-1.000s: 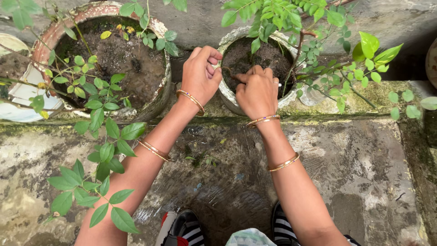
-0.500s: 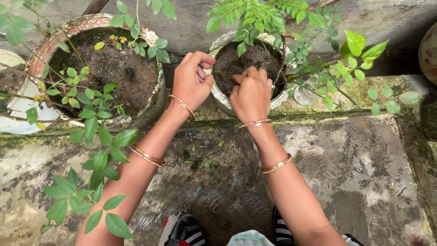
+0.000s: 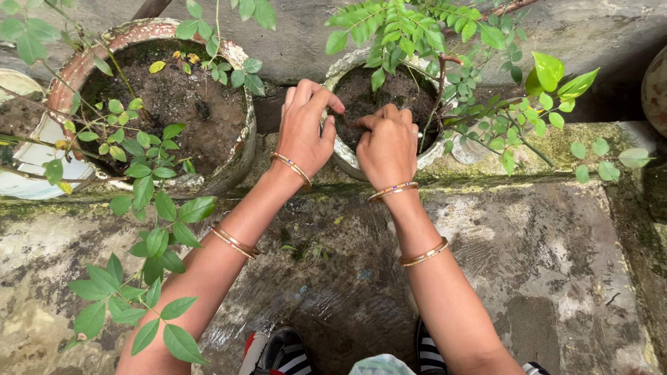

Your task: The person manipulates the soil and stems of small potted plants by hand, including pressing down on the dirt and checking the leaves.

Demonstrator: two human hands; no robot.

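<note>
A small weathered pot [image 3: 345, 158] of dark soil [image 3: 410, 89] stands on a mossy ledge, with a leafy shrub stem [image 3: 439, 87] rising from it. My left hand [image 3: 306, 128] curls over the pot's left rim, fingers inside and thumb outside. My right hand [image 3: 386, 147] is over the near part of the soil. Its fingers are bunched together and point down into the earth. Whether anything lies under them is hidden. Both wrists and forearms carry gold bangles.
A larger cracked pot [image 3: 240, 149] of soil stands to the left, with thin leafy branches [image 3: 149, 184] hanging over my left arm. A white container [image 3: 31, 170] sits at the far left. Wet stained concrete [image 3: 549, 257] lies below, and striped sandals [image 3: 281, 351] show at the bottom.
My left hand has opened from a loose fist and its fingers have come down over the small pot's rim. My right hand stays in the soil. The view has shifted slightly.
</note>
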